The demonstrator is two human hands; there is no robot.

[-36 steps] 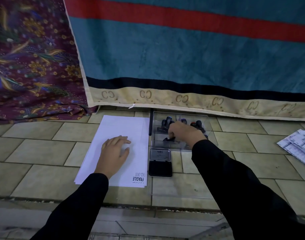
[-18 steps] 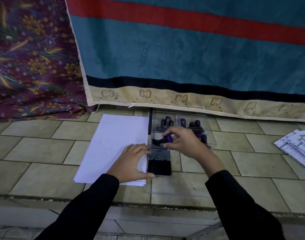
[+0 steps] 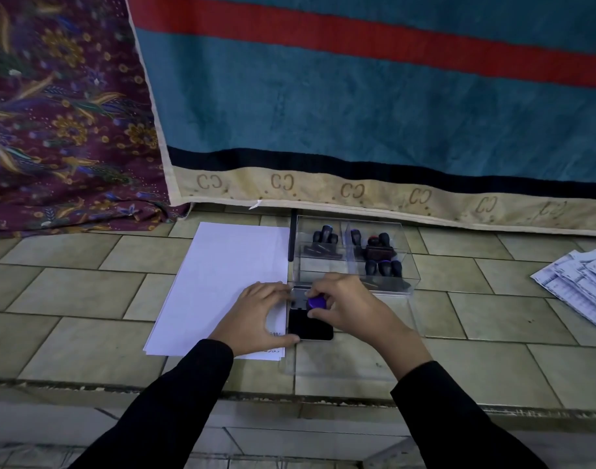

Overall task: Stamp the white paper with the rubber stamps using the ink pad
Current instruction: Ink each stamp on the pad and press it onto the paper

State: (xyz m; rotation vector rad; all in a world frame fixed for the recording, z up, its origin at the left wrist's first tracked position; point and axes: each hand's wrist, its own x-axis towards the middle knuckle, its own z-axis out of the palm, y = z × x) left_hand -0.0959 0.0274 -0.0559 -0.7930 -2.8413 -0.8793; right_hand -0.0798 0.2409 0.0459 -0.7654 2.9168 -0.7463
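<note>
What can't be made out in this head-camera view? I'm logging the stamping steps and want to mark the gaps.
- The stamp face: hidden beneath its purple cap and the right hand.
- Whether it touches the ink pad: blocked by the right hand's fingers.
- Print on the white paper near corner: mostly covered by the left hand, too small.
- Stamps in the clear box: too dark to read.

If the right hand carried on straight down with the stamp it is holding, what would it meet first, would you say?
Most likely the open ink pad. The right hand holds the purple-topped stamp directly over its dark surface, though whether the stamp already touches the pad cannot be told from this view.
</note>
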